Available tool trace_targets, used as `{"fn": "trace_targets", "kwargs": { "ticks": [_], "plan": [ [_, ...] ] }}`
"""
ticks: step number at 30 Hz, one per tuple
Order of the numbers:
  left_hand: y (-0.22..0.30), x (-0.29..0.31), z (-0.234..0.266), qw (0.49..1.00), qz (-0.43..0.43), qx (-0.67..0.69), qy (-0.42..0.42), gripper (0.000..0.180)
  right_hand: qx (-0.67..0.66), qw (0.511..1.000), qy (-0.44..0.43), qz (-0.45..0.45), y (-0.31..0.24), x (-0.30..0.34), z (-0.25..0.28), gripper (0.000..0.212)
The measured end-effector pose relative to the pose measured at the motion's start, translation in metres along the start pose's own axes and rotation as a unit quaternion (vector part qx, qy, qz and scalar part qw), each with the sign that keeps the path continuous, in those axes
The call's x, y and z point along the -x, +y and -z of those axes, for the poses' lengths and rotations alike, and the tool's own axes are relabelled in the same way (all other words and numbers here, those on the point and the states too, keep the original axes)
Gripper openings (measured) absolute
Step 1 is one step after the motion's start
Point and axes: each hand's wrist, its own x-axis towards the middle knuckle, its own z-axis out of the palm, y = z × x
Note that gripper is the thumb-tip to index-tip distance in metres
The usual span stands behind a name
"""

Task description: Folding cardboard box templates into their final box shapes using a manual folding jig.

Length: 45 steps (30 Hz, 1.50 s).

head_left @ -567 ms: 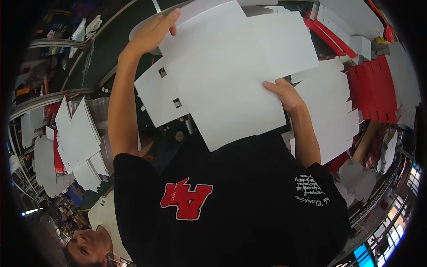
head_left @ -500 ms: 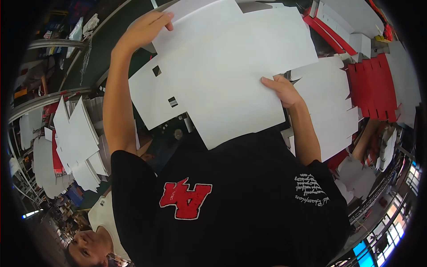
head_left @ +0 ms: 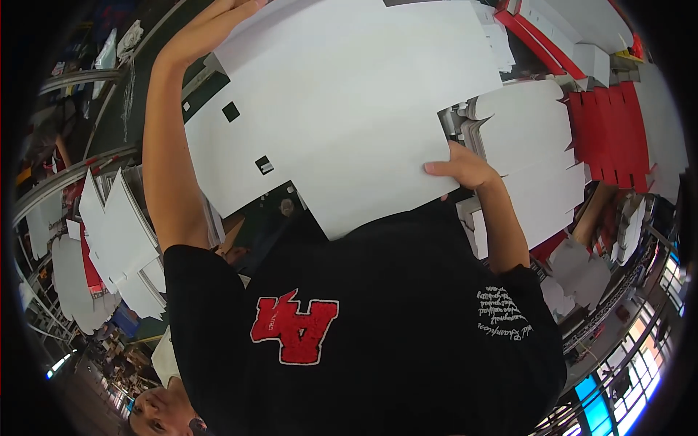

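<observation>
A large white card sheet spreads between the fingers of both hands, reaching from the left fingertips at its far left edge to the right thumb at its near right side. Just right of the right fingers, and running past them both farther and nearer, lie white card pieces. Well to the left of the right fingers, and nearer the body than the left ones, stand notched white sheets. Farther right than those pieces, beyond the right fingers, is a slotted red card.

The left hand has its fingers stretched along the sheet's edge, partly cut off by the view; whether they grip cannot be told. The right hand pinches the sheet, thumb flat on top, other fingers mostly hidden beneath. Two square cut-outs sit left of the right thumb, nearer the body than the left fingertips.
</observation>
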Motion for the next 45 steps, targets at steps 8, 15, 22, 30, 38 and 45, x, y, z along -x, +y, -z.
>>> {"fn": "trace_targets", "kwargs": {
  "ticks": [8, 15, 22, 30, 38, 45],
  "plan": [
    [-0.044, -0.013, -0.062, 0.986, -0.074, -0.062, 0.133, 0.089, -0.022, 0.997, 0.067, -0.025, 0.037, -0.001, -0.006, 0.050],
    [-0.111, -0.036, -0.145, 0.796, -0.301, -0.383, 0.359, 0.040, -0.066, 0.992, 0.100, -0.031, 0.058, -0.007, -0.019, 0.045],
    [-0.119, -0.081, -0.162, 0.830, -0.205, -0.366, 0.368, 0.026, 0.014, 0.965, 0.242, -0.100, 0.049, -0.051, -0.014, 0.046],
    [-0.129, -0.060, -0.195, 0.799, -0.163, -0.401, 0.417, 0.052, 0.151, 0.931, 0.319, -0.093, 0.092, -0.066, 0.002, 0.054],
    [-0.144, 0.080, -0.215, 0.797, 0.483, -0.110, 0.344, 0.117, 0.449, 0.652, 0.598, 0.122, 0.009, -0.051, 0.032, 0.063],
    [-0.166, 0.130, -0.178, 0.883, 0.320, 0.083, 0.333, 0.053, 0.153, 0.906, 0.387, 0.072, -0.041, -0.064, 0.149, 0.064]
  ]
}}
